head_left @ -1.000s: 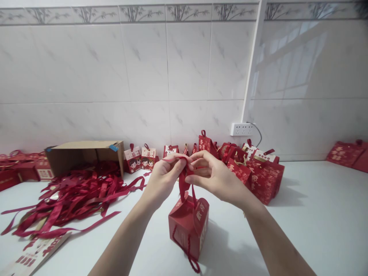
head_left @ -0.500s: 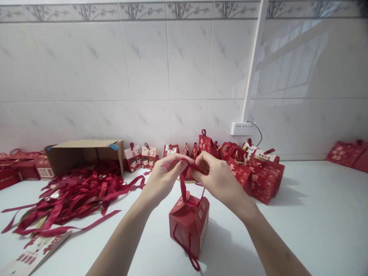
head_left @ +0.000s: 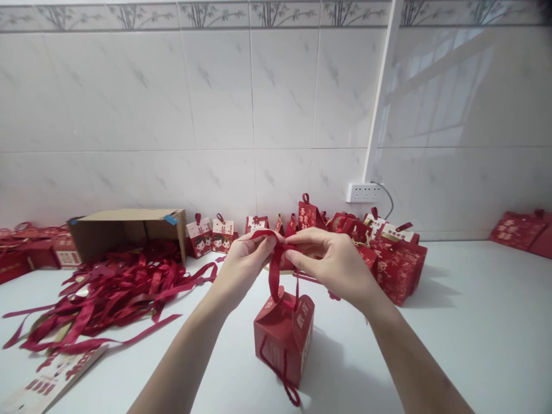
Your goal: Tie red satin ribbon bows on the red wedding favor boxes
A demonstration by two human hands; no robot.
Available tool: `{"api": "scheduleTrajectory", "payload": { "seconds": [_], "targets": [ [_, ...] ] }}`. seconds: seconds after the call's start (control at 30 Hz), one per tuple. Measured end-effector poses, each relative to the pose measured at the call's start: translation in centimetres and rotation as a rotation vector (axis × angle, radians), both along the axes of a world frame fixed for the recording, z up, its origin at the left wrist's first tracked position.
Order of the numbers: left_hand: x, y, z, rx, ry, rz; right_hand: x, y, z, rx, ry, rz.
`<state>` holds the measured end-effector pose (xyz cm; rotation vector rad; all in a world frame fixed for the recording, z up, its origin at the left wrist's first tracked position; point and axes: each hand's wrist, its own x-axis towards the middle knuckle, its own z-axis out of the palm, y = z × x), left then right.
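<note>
Small red gift box (head_left: pixel 279 339): upright on white counter, printed tag at front, cord dangling. Red ribbon (head_left: pixel 275 270): rises from its top, looped above.

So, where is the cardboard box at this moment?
In the head view, the cardboard box lies on its side at the left, against the tiled wall, behind the heap of red ribbons.

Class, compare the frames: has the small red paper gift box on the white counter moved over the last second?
No. The small red paper gift box stays at the same distance from the brown cardboard carton; only the hands shift.
</note>
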<state>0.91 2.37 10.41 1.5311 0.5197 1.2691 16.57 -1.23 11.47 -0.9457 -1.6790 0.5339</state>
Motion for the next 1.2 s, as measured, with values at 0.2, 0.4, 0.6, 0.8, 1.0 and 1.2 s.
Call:
{"api": "scheduleTrajectory", "payload": {
  "seconds": [0.2,0.4,0.6,0.8,1.0,1.2],
  "targets": [
    [0.2,0.1,0.2,-0.096,-0.137,-0.06,-0.3,0.5,-0.4,0.148,0.185,-0.147],
    [0.4,1.3,-0.8,-0.169,-0.318,0.012,-0.8,1.6,-1.1,0.188,0.377,-0.305],
    [-1.4,2.5,-4.4,-0.368,-0.429,0.211,2.5,1.5,-3.2,0.077,0.454,-0.378],
    [-4.9,3.3,-7.8,-0.451,-0.275,0.396,6.9,-2.6,-6.4,-0.123,0.417,-0.455],
    [-8.5,4.5,-12.2,-0.344,0.25,0.574,10.0,-6.4,-9.5,-0.307,0.218,-0.551],
    [-9.8,4.5,-13.4,-0.24,0.513,0.63,12.2,-8.0,-11.7,-0.562,-0.167,-0.4]
  ]
}}
